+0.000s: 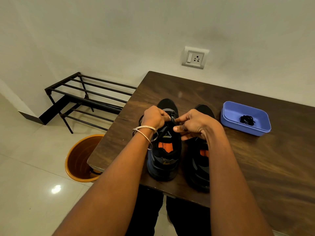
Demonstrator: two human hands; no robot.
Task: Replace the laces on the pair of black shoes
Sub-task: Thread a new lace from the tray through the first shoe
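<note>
Black shoes stand side by side on a dark wooden table (238, 167): over the left shoe (163, 160), the left hand (153, 116) and right hand (190, 124) each pinch its lace (173, 118). The right shoe (197, 166) stands just beside it; a blue tray (228, 114) nearby holds a coiled black lace (247, 119).

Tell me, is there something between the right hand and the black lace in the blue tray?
Nothing visible blocks it. The right hand works at the left shoe; the right shoe lies below that hand, not toward the blue tray. Bare table separates them, and the coiled lace lies uncovered.
</note>
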